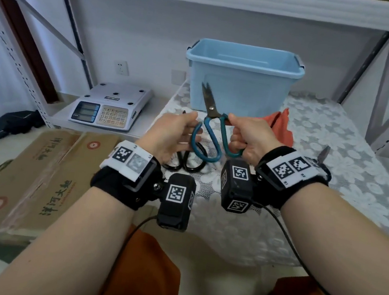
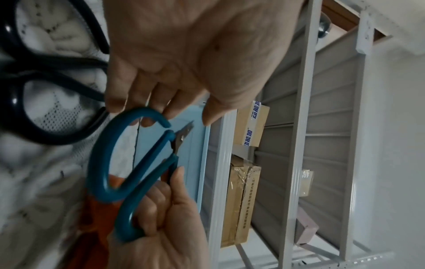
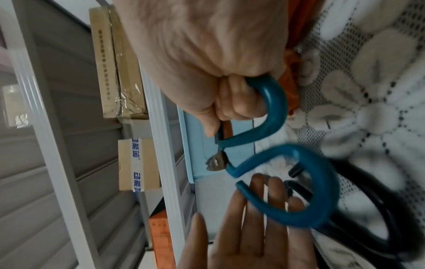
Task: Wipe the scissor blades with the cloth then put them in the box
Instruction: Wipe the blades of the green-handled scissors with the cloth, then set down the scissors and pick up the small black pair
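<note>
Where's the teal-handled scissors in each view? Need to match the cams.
Head: teal-handled scissors at centre, blades pointing up toward the blue box, right hand gripping one loop, left hand at the other.
Left wrist: lower centre, handles toward the camera.
Right wrist: centre right, loops blurred.
Shared landmark: black scissors on the lace cloth.

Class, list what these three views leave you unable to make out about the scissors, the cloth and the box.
1. Box floor: head view, hidden by its near wall.
2. Black scissors blades: head view, mostly covered by the left hand.
3. Orange cloth: head view, partly behind the right hand.
4. Blue scissors blade cleanliness: too small in the head view; wrist views show only the blade base.
</note>
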